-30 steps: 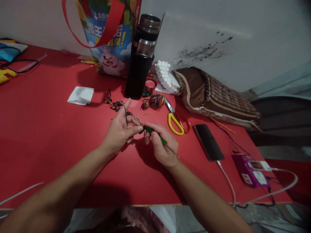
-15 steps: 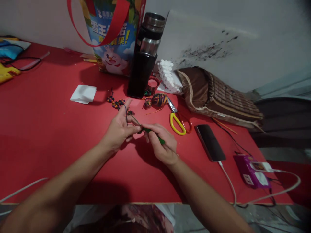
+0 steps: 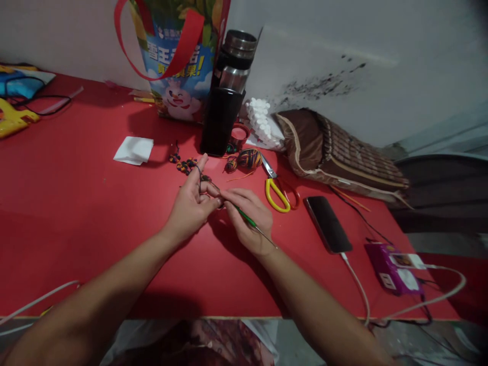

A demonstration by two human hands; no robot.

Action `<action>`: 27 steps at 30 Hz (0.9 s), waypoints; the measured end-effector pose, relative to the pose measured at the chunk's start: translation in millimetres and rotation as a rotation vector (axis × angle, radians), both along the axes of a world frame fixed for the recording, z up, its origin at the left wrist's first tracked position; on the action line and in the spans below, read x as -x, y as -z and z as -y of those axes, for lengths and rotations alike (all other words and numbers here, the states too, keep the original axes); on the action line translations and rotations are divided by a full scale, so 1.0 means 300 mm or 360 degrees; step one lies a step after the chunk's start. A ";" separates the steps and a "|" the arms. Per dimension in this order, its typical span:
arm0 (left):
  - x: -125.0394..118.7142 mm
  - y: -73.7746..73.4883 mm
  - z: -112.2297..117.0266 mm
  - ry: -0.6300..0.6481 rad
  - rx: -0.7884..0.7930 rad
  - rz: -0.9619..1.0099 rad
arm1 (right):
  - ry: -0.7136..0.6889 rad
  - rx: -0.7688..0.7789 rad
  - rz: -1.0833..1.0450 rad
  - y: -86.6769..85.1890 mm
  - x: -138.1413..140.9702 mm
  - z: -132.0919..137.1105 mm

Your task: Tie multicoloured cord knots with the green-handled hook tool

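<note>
My left hand (image 3: 192,203) has its index finger raised with dark yarn looped round it, while thumb and fingers pinch a small dark piece of crochet work that they mostly hide. In my right hand (image 3: 249,218) is a crochet hook (image 3: 247,218) with a green grip, its thin metal rear end lying across the palm toward the wrist. Both hands' fingertips meet at the work. Beyond the left index finger lies a multicoloured crocheted strip (image 3: 186,165). A small ball of variegated yarn (image 3: 249,158) rests farther back, right of the strip.
Scissors (image 3: 278,195) with yellow and red handles lie right of my hands, near a charging phone (image 3: 328,223) and a purple box (image 3: 394,269). Behind stand a dark phone (image 3: 221,122), a steel flask (image 3: 236,61) and a printed bag (image 3: 179,96). White folded paper (image 3: 134,150) lies left.
My right hand has turned and drawn in closer to the left fingertips. More of the hook's green grip and its metal rear end now shows. The view has shifted slightly.
</note>
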State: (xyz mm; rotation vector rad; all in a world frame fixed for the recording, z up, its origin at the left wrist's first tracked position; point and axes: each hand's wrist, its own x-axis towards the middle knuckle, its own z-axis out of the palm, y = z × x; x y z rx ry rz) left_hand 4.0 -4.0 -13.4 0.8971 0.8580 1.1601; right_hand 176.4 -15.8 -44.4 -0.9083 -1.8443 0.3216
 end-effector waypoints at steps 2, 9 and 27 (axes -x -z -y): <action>0.011 0.000 -0.010 -0.0024 0.0010 -0.0070 | -0.0015 -0.0017 -0.0035 -0.017 -0.007 0.009; 0.071 -0.001 -0.050 0.0095 0.0126 -0.0134 | 0.0067 0.0030 -0.0170 -0.081 -0.035 0.048; -0.014 0.028 0.003 0.0152 0.0701 0.0936 | 0.0065 -0.0132 0.0168 -0.060 -0.016 0.065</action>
